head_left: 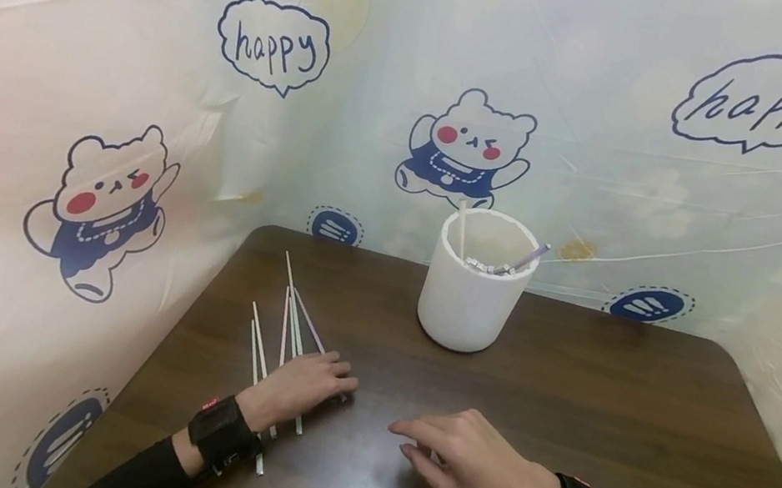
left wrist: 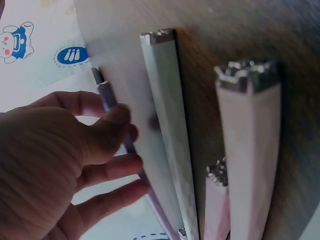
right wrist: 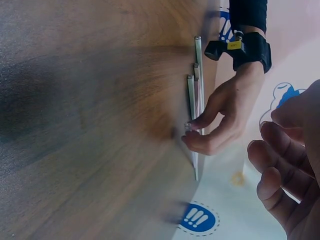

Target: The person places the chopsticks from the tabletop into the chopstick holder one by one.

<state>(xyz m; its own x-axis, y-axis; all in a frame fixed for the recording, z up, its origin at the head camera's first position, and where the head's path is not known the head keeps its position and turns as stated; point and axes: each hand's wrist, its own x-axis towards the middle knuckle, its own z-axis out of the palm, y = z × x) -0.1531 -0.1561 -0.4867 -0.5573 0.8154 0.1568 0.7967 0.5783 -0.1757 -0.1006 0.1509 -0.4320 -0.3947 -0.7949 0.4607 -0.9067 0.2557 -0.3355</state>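
My left hand [head_left: 300,386] pinches a purple chopstick [left wrist: 159,209] between thumb and fingers, near its silver-capped end. Beneath and beside that hand, several other chopsticks lie on the table, among them a pale green one [left wrist: 169,100], a pink one [left wrist: 216,207] and a cream one [left wrist: 248,135]. My right hand [head_left: 473,459] is held over the table to the right, its fingers loosely bent around nothing. Both hands wear black wrist straps. In the right wrist view, the left hand [right wrist: 227,117] appears beyond the right hand's fingers.
A white cylindrical holder [head_left: 464,310] stands at the back of the brown table [head_left: 640,408]. Inside it are several chopsticks, a cream one [head_left: 462,233] and a purple one [head_left: 533,257] sticking out above the rim. A printed cloth [head_left: 387,66] hangs around the table's back and sides.
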